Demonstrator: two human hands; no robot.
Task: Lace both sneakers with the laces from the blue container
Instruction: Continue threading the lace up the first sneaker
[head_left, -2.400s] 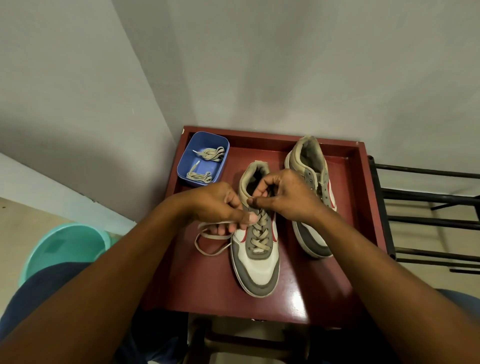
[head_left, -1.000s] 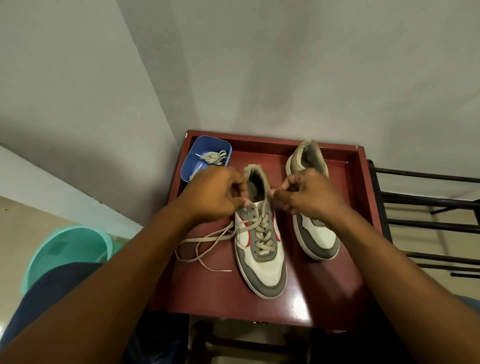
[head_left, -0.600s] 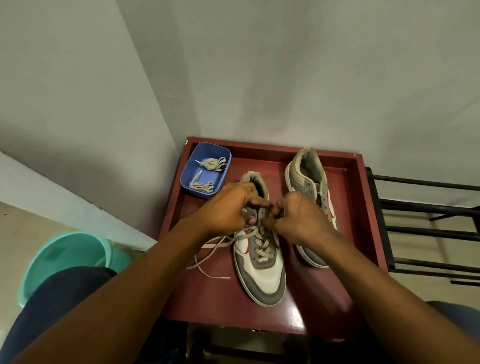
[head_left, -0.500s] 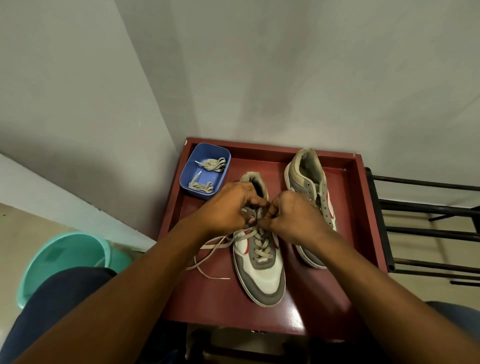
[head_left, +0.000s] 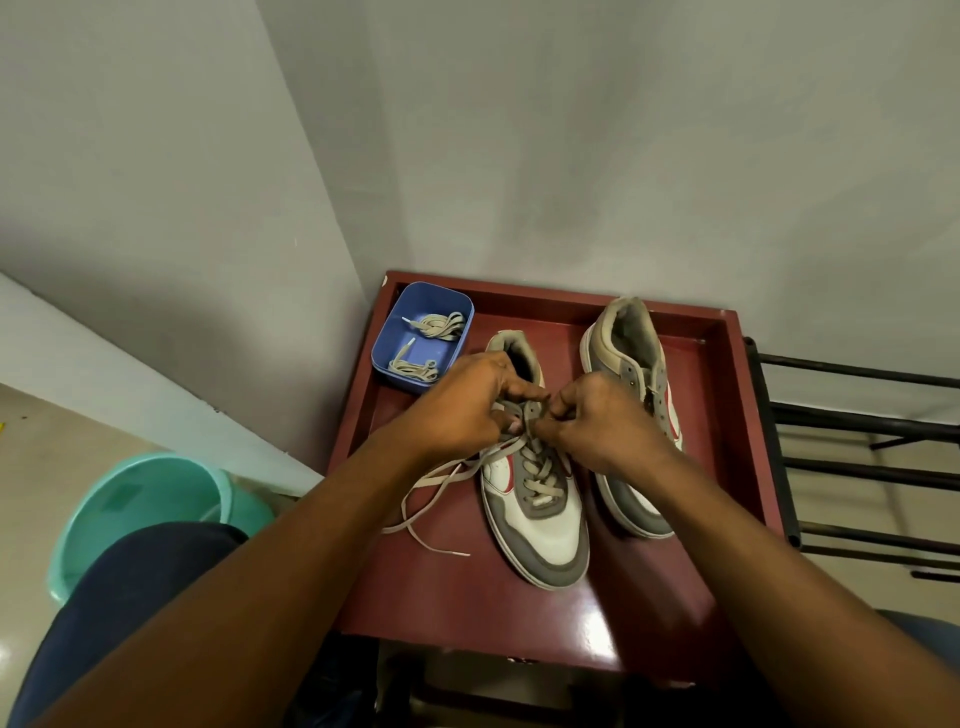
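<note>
We pinch the lace (head_left: 540, 480) at the top eyelets of the half-laced sneaker (head_left: 545, 535) mid-desk (head_left: 467, 597), probably to draw it snug; left hand (head_left: 462, 410) and right hand (head_left: 597, 426) each have their grip clamped on it; spare laces (head_left: 434, 327) wait in the blue container (head_left: 397, 325) for the bare sneaker (head_left: 631, 343).

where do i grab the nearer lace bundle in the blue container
Pinch the nearer lace bundle at its coiled middle, coming straight down from above: the walls of the blue container block the sides, and pulling its loose tip would likely unravel it.
</note>
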